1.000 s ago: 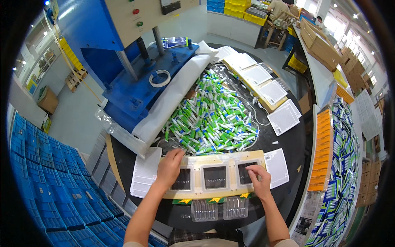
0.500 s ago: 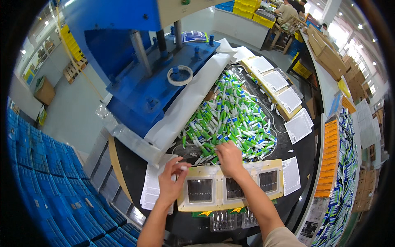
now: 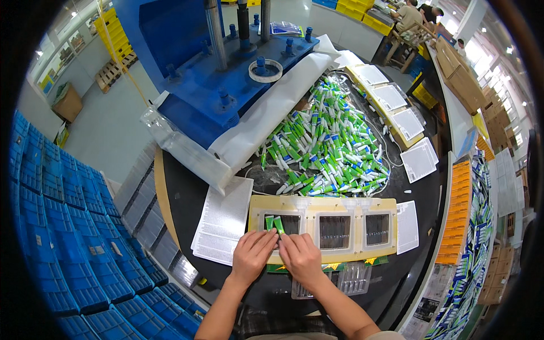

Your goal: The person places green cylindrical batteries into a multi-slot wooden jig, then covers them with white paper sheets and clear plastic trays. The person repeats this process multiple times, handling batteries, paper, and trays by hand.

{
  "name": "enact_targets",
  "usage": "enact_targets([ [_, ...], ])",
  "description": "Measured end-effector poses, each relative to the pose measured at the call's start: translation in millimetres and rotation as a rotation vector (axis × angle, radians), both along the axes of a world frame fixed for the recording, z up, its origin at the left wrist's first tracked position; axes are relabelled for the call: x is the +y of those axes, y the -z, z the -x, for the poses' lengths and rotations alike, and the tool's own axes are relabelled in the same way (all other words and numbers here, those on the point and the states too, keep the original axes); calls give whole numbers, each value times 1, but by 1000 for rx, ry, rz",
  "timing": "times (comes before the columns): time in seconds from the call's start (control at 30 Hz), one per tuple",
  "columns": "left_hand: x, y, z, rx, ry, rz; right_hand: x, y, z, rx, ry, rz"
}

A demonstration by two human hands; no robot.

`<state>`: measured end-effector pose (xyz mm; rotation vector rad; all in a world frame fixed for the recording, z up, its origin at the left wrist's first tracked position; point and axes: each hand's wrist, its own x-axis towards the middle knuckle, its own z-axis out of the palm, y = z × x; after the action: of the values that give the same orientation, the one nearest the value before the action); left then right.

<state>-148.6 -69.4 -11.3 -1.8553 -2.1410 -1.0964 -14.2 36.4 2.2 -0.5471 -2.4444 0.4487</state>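
Both my hands are together over the leftmost window of a cream-yellow fixture with three clear plastic-lined openings. Two small green tubes lie side by side there, pointing away from me. My left hand has its fingertips pressed on the lower end of the left tube. Just beside it, my right hand pinches the lower end of the right tube. The fingers hide the tubes' near ends. Behind the fixture spreads a large heap of green, white and blue tubes.
A blue press stands at the back left, with a white sheet along its edge. Printed cards lie left of the fixture. Clear blister trays sit at its near side. Blue crates fill the lower left.
My right hand has come back from the heap to the fixture's left window, and my left hand has moved right to join it. Two green tubes now show there. The view has shifted.
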Motion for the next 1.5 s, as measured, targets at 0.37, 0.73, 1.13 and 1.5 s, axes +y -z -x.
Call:
enact_targets([
  [0.37, -7, -10, -1, 5, 31, 286, 70, -12, 51, -3, 127, 233],
  [0.73, 126, -8, 95, -80, -265, 233, 102, -24, 16, -106, -255, -27],
  [1.13, 121, -27, 99, -42, -392, 516, 67, -1, -2, -157, -415, 57],
  [1.5, -1, -37, 35, -2094, 451, -18, 185, 20, 130, -834, -574, 19],
])
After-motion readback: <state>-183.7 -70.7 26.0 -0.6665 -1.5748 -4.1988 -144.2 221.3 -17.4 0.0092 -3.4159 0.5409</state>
